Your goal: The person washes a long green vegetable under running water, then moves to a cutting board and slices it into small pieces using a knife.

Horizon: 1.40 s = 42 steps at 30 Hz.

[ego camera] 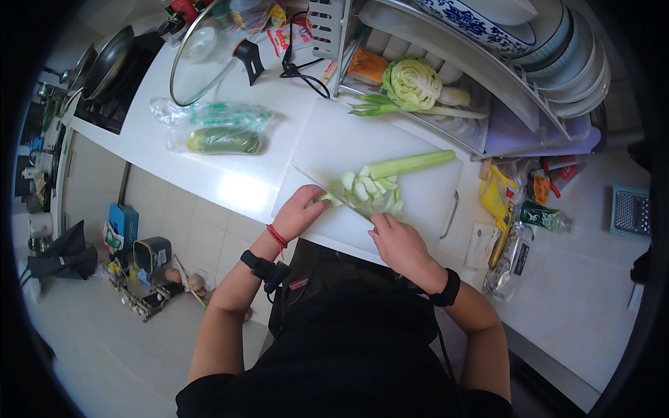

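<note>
My right hand point(400, 244) grips a kitchen knife point(353, 204), whose thin blade runs slantwise over a white cutting board point(334, 136). To the left of the blade, the fingers of my left hand point(300, 209) hold a short pale green vegetable piece point(325, 198), partly hidden by them. Beyond the knife lies a heap of cut vegetable chunks point(368, 187), some seen past the blade. A long peeled pale green vegetable length point(413, 163) rests behind the chunks, toward the board's far right corner. The knife's handle is covered by my right hand.
A bagged green vegetable point(225, 140) and a glass lid point(209, 78) are on the left counter. A dish rack point(515, 109) rises behind the board, near cabbage point(413, 83) and a scallion point(371, 106). Packets point(499, 198) and a grater point(631, 211) lie right.
</note>
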Available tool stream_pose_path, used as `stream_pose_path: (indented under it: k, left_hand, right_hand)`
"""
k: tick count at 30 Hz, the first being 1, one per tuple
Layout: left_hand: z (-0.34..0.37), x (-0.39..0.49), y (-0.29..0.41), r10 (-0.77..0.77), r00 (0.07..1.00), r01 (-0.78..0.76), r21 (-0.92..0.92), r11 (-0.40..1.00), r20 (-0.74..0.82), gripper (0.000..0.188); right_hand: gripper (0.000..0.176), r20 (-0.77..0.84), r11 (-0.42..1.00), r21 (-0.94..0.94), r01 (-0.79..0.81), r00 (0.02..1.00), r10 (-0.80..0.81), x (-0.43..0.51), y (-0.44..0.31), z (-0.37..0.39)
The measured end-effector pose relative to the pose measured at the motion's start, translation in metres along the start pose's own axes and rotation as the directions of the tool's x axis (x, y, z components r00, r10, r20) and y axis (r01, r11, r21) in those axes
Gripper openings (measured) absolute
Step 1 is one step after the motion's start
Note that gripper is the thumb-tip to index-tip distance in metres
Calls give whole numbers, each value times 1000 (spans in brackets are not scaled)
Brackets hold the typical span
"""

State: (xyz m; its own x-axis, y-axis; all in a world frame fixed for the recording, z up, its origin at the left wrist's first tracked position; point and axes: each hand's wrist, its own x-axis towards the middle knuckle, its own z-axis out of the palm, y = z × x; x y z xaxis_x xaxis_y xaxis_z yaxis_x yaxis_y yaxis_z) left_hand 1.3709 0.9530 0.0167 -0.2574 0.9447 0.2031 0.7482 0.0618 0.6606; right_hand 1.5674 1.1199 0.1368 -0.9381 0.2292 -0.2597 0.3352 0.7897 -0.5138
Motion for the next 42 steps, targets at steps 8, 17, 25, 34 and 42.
stream_pose_path:
  k: [8, 17, 25, 34, 42]
  left_hand:
    - [-2, -1, 7, 149, 986, -141, 99, 985, -78, 16]
    - [-8, -8, 18, 88, 991, -81, 76, 994, -99, 35]
    - [-9, 5, 14, 132, 985, -110, 186, 976, -108, 35]
    - [-7, 3, 12, 156, 983, -134, 207, 969, -93, 35]
    - [-8, -10, 17, 144, 982, -120, 188, 975, -124, 30]
  right_hand:
    - [15, -63, 996, -36, 82, 994, -85, 8, -4, 16]
    - [21, -35, 999, 19, 29, 999, -29, 29, -1, 31]
    - [21, -20, 999, -4, 33, 999, -33, 8, -2, 4]
    - [20, 21, 1000, -28, 3, 1000, -2, 13, -11, 17]
    - [20, -30, 1000, 20, 19, 999, -19, 38, -4, 36]
